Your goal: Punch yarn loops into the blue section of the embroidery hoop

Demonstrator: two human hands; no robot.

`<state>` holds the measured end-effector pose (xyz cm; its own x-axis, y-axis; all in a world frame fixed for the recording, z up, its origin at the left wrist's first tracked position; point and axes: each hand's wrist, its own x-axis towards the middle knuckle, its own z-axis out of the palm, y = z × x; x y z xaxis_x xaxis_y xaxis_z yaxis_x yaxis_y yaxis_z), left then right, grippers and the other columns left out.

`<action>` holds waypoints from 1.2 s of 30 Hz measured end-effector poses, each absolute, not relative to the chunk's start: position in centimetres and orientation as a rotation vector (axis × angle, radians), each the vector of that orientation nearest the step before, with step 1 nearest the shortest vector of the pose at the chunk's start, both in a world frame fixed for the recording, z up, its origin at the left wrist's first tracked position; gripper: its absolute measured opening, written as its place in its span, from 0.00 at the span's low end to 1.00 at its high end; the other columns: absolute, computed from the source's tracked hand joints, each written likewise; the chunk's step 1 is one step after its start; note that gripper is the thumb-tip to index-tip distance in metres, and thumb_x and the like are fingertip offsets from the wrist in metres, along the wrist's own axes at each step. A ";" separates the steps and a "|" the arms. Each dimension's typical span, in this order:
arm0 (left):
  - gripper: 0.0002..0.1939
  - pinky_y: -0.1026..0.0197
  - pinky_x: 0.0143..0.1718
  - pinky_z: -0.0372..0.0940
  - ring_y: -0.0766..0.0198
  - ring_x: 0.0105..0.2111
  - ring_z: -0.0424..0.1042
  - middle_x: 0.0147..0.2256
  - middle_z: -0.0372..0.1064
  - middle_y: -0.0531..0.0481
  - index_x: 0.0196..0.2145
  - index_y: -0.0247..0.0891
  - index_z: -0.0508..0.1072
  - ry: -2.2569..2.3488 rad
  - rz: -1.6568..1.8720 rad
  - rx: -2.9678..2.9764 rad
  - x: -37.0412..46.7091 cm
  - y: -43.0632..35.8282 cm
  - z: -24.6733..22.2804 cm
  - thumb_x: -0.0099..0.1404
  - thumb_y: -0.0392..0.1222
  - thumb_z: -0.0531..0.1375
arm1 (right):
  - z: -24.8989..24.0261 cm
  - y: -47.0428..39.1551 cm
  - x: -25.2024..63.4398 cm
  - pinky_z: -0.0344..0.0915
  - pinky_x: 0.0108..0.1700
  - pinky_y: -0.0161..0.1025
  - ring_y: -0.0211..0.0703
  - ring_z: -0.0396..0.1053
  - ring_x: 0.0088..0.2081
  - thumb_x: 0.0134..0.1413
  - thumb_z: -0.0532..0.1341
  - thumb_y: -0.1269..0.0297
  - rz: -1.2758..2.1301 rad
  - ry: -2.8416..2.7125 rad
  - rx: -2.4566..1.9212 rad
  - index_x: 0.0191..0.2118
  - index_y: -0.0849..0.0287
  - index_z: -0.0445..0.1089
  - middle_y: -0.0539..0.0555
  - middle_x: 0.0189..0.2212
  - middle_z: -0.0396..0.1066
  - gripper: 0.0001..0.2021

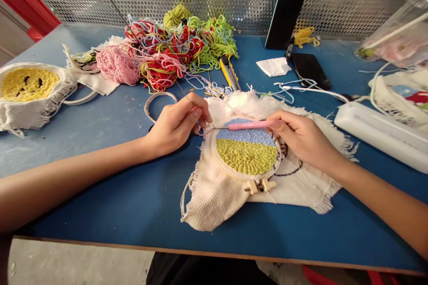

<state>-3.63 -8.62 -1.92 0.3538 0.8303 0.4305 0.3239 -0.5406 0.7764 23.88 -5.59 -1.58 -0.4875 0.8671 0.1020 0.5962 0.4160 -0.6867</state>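
My right hand (297, 138) pinches the back end of a pink punch needle tool (249, 125), whose metal tip points left. At that tip, my left hand (182, 122) has its fingers closed on a thin wire threader, with a strand of pink yarn beside it. Beneath the tool lies a round embroidery hoop (219, 160) holding white cloth (214, 207). Blue loops (239, 136) fill the hoop's upper part and olive-green loops (247, 158) its lower part. The hoop's screw clamp (259, 186) faces me.
A yarn heap (180, 44), pink yarn (118, 64) and a yellow cutter (229, 72) lie behind. A dark phone (289, 11) stands upright at the back. At right is a white power strip (381, 136); at left, a yellow face piece (30, 83).
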 end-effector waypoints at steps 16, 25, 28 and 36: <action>0.08 0.64 0.27 0.70 0.67 0.32 0.72 0.35 0.69 0.46 0.35 0.36 0.64 0.862 1.161 1.866 -3.4 -8.4 -1.7 0.67 0.39 0.48 | -1.4 -5.2 24.0 0.53 0.23 0.34 0.34 0.56 0.22 0.59 0.49 0.51 1.003 -2.112 -1.231 0.26 0.57 0.62 0.49 0.20 0.57 0.17; 0.05 0.63 0.25 0.70 0.65 0.29 0.73 0.32 0.71 0.47 0.34 0.37 0.61 0.809 1.195 1.636 -3.6 -7.8 -1.6 0.66 0.41 0.50 | -1.3 -5.3 23.9 0.51 0.23 0.35 0.35 0.55 0.22 0.58 0.50 0.49 0.979 -2.118 -1.245 0.25 0.57 0.61 0.48 0.19 0.56 0.18; 0.05 0.63 0.24 0.68 0.66 0.27 0.71 0.30 0.70 0.48 0.31 0.37 0.61 0.865 1.260 1.522 -3.9 -7.3 -1.4 0.64 0.38 0.49 | -1.4 -5.3 24.0 0.52 0.23 0.35 0.35 0.55 0.22 0.57 0.50 0.49 0.982 -2.123 -1.249 0.25 0.57 0.60 0.48 0.19 0.55 0.18; 0.10 0.66 0.16 0.53 0.71 0.13 0.54 0.13 0.57 0.54 0.22 0.37 0.67 1.272 0.621 2.209 -7.6 -5.2 2.8 0.58 0.34 0.50 | -1.2 -5.2 24.5 0.51 0.24 0.35 0.34 0.56 0.22 0.58 0.51 0.51 0.885 -2.265 -1.211 0.26 0.57 0.62 0.47 0.19 0.56 0.17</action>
<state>-7.58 -5.23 2.75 0.4559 0.8801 0.1325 0.6457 -0.4296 0.6313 24.53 -5.21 -1.24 -0.5310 0.8448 0.0659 0.5761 0.4170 -0.7030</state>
